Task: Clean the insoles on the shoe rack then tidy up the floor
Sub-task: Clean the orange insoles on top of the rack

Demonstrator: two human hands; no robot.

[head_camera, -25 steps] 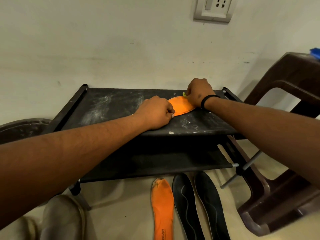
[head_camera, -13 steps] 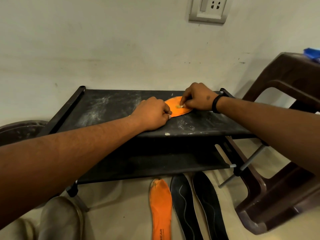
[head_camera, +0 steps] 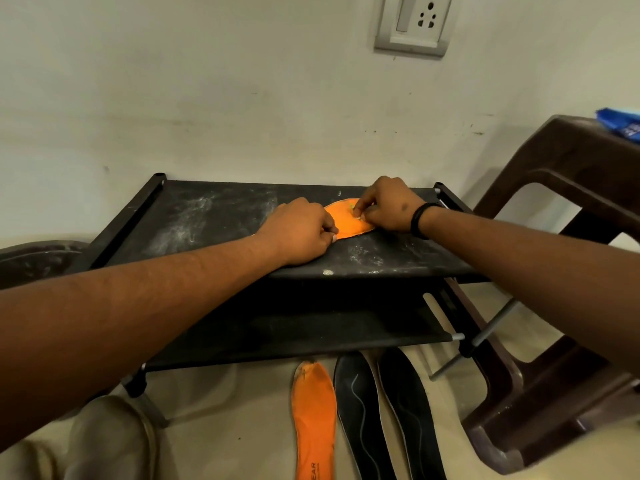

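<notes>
An orange insole (head_camera: 346, 223) lies on the dusty top shelf of the black shoe rack (head_camera: 207, 223). My left hand (head_camera: 301, 233) covers its near end, with curled fingers gripping the edge. My right hand (head_camera: 384, 209) rests on its far end and pinches a small yellow-green object (head_camera: 354, 210) against the insole; most of that object is hidden. On the floor in front of the rack lie another orange insole (head_camera: 313, 420) and two black insoles (head_camera: 360, 417) (head_camera: 408, 410), side by side.
A brown plastic chair (head_camera: 554, 209) stands right of the rack, with a blue packet (head_camera: 623, 124) on it. A dark round basin (head_camera: 31, 261) sits at the left. My knee (head_camera: 104, 441) is at the bottom left. A wall socket (head_camera: 414, 24) is above.
My right hand has slid the small object from the insole's far edge onto its surface and slightly back. My left hand has stayed on the insole's near end.
</notes>
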